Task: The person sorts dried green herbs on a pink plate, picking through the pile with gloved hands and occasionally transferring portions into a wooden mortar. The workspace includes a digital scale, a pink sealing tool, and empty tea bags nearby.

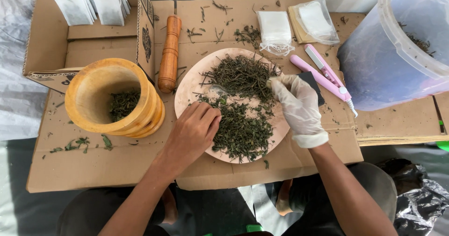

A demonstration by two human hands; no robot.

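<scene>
Looking down from the head cam: bare left hand (194, 128) curled, fingertips pinching into dried green herbs (241, 105) piled on the pink plate (187, 88). Gloved right hand (299, 107) loosely closed, fingertips on herbs. Wooden mortar (114, 98) sits left.

Only 1 view: the head camera looks steeply down, close above the cardboard sheet (93, 170), its near edge lowest in frame.

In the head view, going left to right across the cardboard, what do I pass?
Round wooden mortar holding some dried leaves → brown wooden pestle → bare left hand → round pale plate of dried green leaves → gloved right hand → pink handheld sealer → large translucent plastic bucket.
</scene>
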